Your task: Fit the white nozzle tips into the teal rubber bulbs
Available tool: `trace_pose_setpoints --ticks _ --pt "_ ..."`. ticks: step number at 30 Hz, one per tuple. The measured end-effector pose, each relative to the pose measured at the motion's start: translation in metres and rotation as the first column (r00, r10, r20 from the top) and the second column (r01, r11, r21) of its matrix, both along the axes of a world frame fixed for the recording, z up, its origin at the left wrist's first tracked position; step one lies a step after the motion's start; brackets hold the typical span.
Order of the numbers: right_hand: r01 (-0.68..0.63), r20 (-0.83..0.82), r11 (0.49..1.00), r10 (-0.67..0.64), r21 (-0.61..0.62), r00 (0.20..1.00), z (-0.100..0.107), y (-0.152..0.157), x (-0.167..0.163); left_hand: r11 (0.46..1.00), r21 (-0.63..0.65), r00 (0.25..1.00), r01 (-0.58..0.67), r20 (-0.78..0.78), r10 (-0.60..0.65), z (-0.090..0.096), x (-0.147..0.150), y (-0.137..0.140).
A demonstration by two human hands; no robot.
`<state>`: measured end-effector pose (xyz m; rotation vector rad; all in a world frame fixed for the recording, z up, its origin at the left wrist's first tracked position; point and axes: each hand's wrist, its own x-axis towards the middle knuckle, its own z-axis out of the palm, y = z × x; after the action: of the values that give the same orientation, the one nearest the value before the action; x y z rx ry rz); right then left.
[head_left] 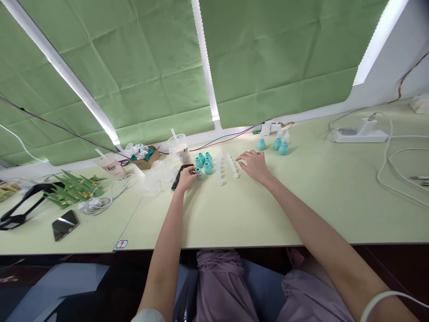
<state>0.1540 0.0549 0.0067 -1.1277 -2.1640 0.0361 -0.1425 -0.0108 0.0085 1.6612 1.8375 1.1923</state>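
Note:
My left hand (pixel 188 178) has its fingertips closed on the nearest teal squeeze bulb (pixel 199 174), which stands upright with its hole facing up. Several more teal bulbs (pixel 208 168) are grouped just behind it. To their right, small white pointed nozzles lie in two rows, a left row (pixel 219 170) and a right row (pixel 232 165). My right hand (pixel 254 165) hovers at the right row, thumb and fingers apart, with no nozzle visible between them. Farther back on the right, three teal bulbs (pixel 283 148) stand with white nozzles fitted on top.
A dark phone (pixel 177 180) lies under my left hand's side. Left of it are clear plastic wrap (pixel 157 176), a drink cup (pixel 181 150), a cardboard box (pixel 150 158) and coiled cables (pixel 109 203). At the far right sits a power strip (pixel 360 136) with trailing white cords.

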Motion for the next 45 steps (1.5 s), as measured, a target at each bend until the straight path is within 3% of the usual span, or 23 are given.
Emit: trace_pose_setpoints --ticks 7,14,18,21,24,27,29,33,37,40,43,45 --pt "0.003 0.057 1.000 -0.003 -0.001 0.998 -0.002 -0.001 -0.002 0.987 -0.012 0.987 0.159 -0.034 -0.159 0.002 0.010 -0.003" --pt "0.007 0.028 1.000 -0.007 0.005 1.000 -0.004 0.002 -0.001 0.986 -0.032 0.986 0.162 -0.021 -0.163 -0.002 0.020 -0.003" --pt "0.081 -0.096 0.997 -0.079 0.019 0.992 0.000 0.011 0.006 0.982 0.038 0.982 0.186 -0.040 -0.185 0.003 0.016 -0.005" --pt "0.244 -0.236 0.970 -0.242 -0.022 0.941 0.005 0.030 0.018 0.984 0.127 0.992 0.123 -0.002 -0.124 0.007 0.010 -0.006" --pt "0.407 -0.295 0.912 -0.405 -0.059 0.865 0.013 0.061 0.032 0.978 0.207 0.999 -0.024 0.043 0.015 0.004 0.000 -0.004" --pt "0.475 -0.286 0.875 -0.480 -0.092 0.829 0.024 0.094 0.041 0.947 0.268 0.984 -0.175 0.018 0.177 -0.006 -0.011 -0.001" --pt "0.483 -0.228 0.858 -0.513 -0.176 0.828 0.028 0.111 0.044 0.934 0.289 0.974 -0.211 -0.016 0.225 -0.011 -0.017 0.001" --pt "0.403 -0.083 0.862 -0.446 -0.308 0.891 0.026 0.127 0.041 0.936 0.281 0.965 -0.210 -0.093 0.245 -0.013 -0.017 0.001" --pt "0.370 -0.076 0.901 -0.395 -0.226 0.916 0.020 0.127 0.039 0.942 0.280 0.957 -0.182 -0.171 0.236 -0.008 -0.008 0.000" --pt "0.306 -0.096 0.937 -0.324 -0.165 0.941 0.027 0.118 0.039 0.928 0.321 0.936 -0.189 -0.227 0.269 -0.005 -0.005 -0.001" --pt "0.158 -0.298 0.979 -0.191 -0.131 0.935 0.045 0.094 0.035 0.890 0.409 0.926 -0.203 -0.215 0.310 0.005 -0.004 -0.005" --pt "-0.001 -0.517 0.992 -0.064 -0.123 0.854 0.056 0.068 0.028 0.829 0.518 0.923 -0.210 -0.174 0.342 0.018 0.002 -0.009"
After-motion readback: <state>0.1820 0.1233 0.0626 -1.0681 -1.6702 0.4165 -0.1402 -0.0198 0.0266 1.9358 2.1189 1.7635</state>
